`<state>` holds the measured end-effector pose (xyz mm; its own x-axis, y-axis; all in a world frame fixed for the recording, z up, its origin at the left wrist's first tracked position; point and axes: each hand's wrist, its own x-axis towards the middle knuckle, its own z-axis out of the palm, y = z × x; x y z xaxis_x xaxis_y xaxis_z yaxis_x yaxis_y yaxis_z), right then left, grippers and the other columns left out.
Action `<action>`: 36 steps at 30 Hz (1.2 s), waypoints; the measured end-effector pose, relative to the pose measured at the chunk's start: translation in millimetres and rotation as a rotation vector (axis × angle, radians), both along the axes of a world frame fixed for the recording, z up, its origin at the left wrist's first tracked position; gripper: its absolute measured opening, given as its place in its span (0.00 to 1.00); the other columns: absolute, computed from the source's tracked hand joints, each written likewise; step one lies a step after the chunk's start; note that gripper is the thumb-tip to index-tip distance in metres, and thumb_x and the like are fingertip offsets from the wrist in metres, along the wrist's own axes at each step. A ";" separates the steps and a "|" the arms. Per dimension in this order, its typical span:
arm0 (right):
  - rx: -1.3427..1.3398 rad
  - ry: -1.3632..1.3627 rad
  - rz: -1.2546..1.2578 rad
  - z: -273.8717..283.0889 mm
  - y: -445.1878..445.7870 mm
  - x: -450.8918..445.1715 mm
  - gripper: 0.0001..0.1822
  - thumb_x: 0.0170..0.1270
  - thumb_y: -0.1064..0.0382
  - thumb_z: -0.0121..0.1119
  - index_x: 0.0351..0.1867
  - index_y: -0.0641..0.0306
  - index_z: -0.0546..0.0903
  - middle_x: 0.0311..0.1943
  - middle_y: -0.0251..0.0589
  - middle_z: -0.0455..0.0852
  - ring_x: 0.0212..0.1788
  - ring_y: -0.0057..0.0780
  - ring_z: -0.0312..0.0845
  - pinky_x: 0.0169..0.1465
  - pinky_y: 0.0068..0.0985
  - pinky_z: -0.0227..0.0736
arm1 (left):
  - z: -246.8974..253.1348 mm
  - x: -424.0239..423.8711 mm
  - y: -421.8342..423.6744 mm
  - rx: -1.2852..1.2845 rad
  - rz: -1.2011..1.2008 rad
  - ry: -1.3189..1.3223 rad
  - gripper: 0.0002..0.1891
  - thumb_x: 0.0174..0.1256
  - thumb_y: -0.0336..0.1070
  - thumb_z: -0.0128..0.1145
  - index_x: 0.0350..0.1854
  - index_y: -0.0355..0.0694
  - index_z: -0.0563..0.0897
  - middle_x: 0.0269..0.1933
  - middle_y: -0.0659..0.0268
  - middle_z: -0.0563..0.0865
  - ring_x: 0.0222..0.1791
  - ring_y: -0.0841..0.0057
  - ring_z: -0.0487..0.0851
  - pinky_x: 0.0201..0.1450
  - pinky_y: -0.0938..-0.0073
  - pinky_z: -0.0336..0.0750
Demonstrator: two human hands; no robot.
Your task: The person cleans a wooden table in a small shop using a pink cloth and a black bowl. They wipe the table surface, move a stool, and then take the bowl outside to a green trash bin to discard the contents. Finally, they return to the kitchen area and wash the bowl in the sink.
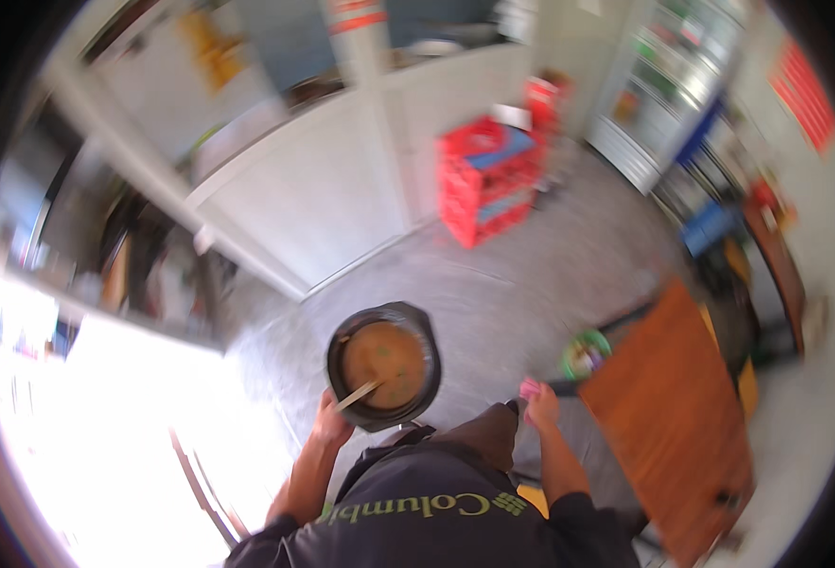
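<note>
My left hand (pixel 333 420) grips the near left rim of a black bowl (pixel 431 366). Brown soup (pixel 387 361) with bits of green fills much of the bowl, and a pale utensil, perhaps chopsticks (pixel 358 395), leans in it against the near left edge. Over to the right, beside the corner of a wooden table, my right hand (pixel 543 407) is closed on a crumpled pink cloth (pixel 529 389). The exact kind of cloth is blurred.
The brown wooden table (pixel 665 405) stands at the right, with a green bin (pixel 570 361) holding waste at its corner. Red crates (pixel 485 188) stand ahead by a white partition (pixel 318 184). A glass-door fridge (pixel 662 92) is at the back right. Bright light comes from the left.
</note>
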<state>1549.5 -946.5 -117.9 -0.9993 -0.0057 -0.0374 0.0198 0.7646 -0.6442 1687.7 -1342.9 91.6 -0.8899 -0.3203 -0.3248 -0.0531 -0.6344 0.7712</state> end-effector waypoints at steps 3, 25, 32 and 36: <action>-0.487 -0.502 -0.103 -76.6 -26.1 -23.9 0.15 0.62 0.64 0.47 0.47 0.63 0.80 0.36 0.45 0.84 0.41 0.41 0.82 0.44 0.36 0.78 | -3.4 46.8 -54.9 -0.114 0.100 0.005 0.14 0.67 0.26 0.49 0.53 0.29 0.79 0.50 0.59 0.84 0.47 0.75 0.83 0.51 0.73 0.77; -0.536 -1.382 1.076 112.8 -891.8 130.0 0.15 0.64 0.57 0.54 0.41 0.69 0.82 0.32 0.41 0.86 0.28 0.32 0.83 0.35 0.32 0.80 | 5.9 389.9 -264.4 0.009 1.648 -0.107 0.20 0.65 0.29 0.55 0.59 0.31 0.73 0.54 0.58 0.81 0.48 0.71 0.83 0.49 0.71 0.79; -0.340 0.003 1.583 83.7 -1057.0 174.0 0.18 0.57 0.56 0.57 0.25 0.74 0.80 0.30 0.60 0.83 0.39 0.55 0.80 0.43 0.39 0.72 | -13.5 456.7 -340.0 -0.024 1.908 -0.048 0.17 0.66 0.29 0.54 0.56 0.29 0.75 0.51 0.58 0.82 0.46 0.68 0.84 0.48 0.69 0.80; -0.408 -0.017 1.414 109.1 -1133.1 181.3 0.18 0.63 0.53 0.53 0.33 0.71 0.77 0.29 0.57 0.81 0.35 0.51 0.79 0.40 0.38 0.71 | -18.4 504.2 -392.1 -0.051 1.754 -0.106 0.23 0.70 0.35 0.52 0.64 0.32 0.68 0.59 0.54 0.77 0.54 0.64 0.80 0.56 0.63 0.78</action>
<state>1730.9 -2079.7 -8.8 -0.1528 -0.9688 0.1953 -0.5637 -0.0769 -0.8224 2191.9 -1735.1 73.2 0.5088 -0.8021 -0.3129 0.5579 0.0304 0.8293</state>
